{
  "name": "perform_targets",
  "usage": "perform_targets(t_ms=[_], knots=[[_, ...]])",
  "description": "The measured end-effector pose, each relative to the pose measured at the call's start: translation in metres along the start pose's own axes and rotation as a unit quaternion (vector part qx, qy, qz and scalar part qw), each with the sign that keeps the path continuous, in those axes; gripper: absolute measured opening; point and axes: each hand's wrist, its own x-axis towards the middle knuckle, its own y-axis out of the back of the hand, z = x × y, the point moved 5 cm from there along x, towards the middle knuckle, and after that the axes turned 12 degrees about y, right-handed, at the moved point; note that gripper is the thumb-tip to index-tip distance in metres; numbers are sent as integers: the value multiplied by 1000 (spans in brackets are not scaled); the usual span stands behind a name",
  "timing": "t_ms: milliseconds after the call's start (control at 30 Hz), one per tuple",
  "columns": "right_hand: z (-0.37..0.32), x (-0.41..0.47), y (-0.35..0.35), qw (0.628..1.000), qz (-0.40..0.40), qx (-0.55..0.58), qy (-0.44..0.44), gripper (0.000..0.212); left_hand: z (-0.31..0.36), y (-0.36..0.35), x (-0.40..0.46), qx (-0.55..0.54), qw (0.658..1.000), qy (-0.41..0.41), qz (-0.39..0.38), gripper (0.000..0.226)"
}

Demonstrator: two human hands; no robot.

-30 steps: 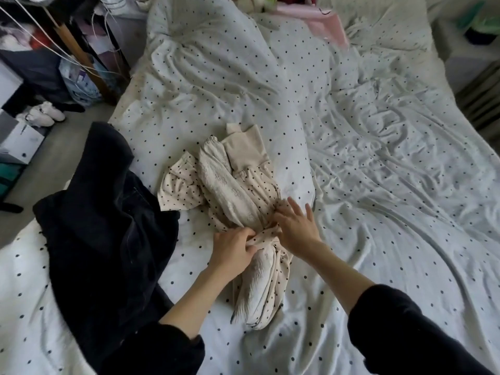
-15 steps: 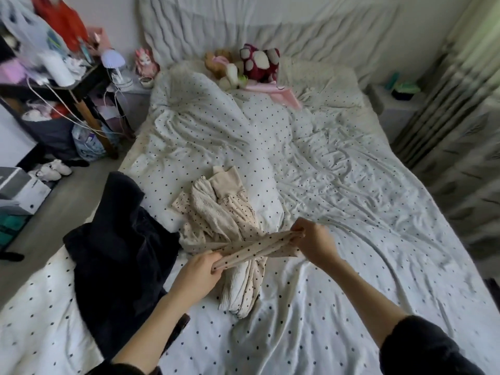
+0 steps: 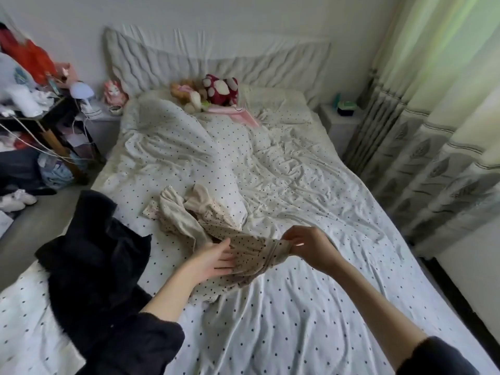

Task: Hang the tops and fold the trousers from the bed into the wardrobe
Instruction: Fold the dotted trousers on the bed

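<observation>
Spotted garment (image 3: 251, 249): beige with dark dots, stretched between both hands just above the bed (image 3: 311, 320), near its middle; one end is bunched with a tie wound round it.
Right hand (image 3: 308, 246): fingers curled, pinching the bunched end.
Left hand (image 3: 216, 259): fingers fairly straight and close together, laid against the cloth; whether the thumb grips from behind, cannot tell.
Beige pile (image 3: 189, 215): more pale clothing, touching the far end of the spotted piece.
Dark garment (image 3: 92, 266): heaped at the bed's left edge, apart from the pile.
Wardrobe: not in view.
Stage: judged early; sorting, nothing hung or folded.
Risk: lifting may drag the pile along, since the pieces overlap.
Risk: the tie could knot tighter if the right hand pulls.
</observation>
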Motion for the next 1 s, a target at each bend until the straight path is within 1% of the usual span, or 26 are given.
perform_targets(t_ms=[33,100,133,200,233,300,333,367,400,433,500,567,633,700,767,833,900,967,1000], knots=[[2,-10,-6,1000,-22,5,-1,22,-5,-12,2,-39,998,29,-28,44],[8,-28,-18,997,-71,0,-6,21,-13,-34,4,-73,994,61,-52,55],[11,-35,-23,996,-94,-6,-7,21,-15,-42,8,-88,992,67,-54,61],[17,-45,-31,993,-119,-6,-18,23,-19,-52,19,-120,989,75,-51,64],[21,-50,-33,992,-123,-1,-25,23,-21,-59,23,-126,987,83,-52,67],[29,-56,-36,991,-130,11,-38,22,-28,-66,32,-78,992,92,-28,76],[31,-57,-38,990,-134,14,-44,21,-33,-68,37,-44,995,93,-7,72],[35,-58,-39,989,-141,16,-49,21,-38,-68,39,-25,995,96,12,59],[39,-58,-41,987,-153,16,-53,21,-42,-68,40,-19,994,100,26,46],[44,-57,-44,984,-170,15,-57,22,-48,-66,44,-22,993,110,31,38],[55,-57,-51,975,-212,11,-72,24,-59,-56,54,-28,991,123,40,41],[69,-54,-60,964,-248,15,-99,26,-65,-42,65,-26,990,125,65,45],[86,-44,-71,958,-260,-1,-121,26,-70,-23,81,-47,985,122,108,41],[95,-32,-80,955,-269,-38,-123,28,-70,-7,93,-58,981,111,149,43],[106,-13,-92,956,-262,-41,-125,29,-66,6,107,-54,979,102,168,47],[110,0,-102,960,-247,-33,-129,28,-66,9,119,-22,981,95,168,46],[118,10,-111,962,-233,-13,-143,29,-66,5,134,23,983,96,153,40],[127,19,-116,962,-220,8,-162,30,-64,-2,148,47,979,114,162,29],[131,22,-118,961,-216,17,-172,31,-64,-3,154,45,977,122,169,37]])
